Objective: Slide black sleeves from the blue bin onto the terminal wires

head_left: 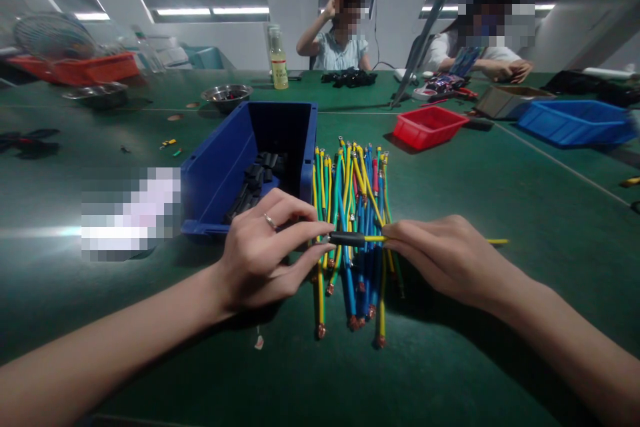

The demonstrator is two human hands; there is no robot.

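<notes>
My left hand [265, 253] pinches a short black tube [347, 238] at its left end. My right hand [445, 257] grips a yellow wire [495, 241] that runs through my fingers into the tube's right end; its tail sticks out to the right. Both hands hover just above a pile of several yellow-green, blue and red wires [353, 227] with copper lugs, lying on the green table [500, 200]. A blue bin [220, 173] holding black tubes [255, 183] stands left of the pile, behind my left hand.
A red tray [429, 127] and a blue tray [575, 121] sit at the right back. A metal bowl [227, 95] and a bottle [279, 59] stand farther back. Two other people sit at the table's far side. A red crate [75, 68] is far left.
</notes>
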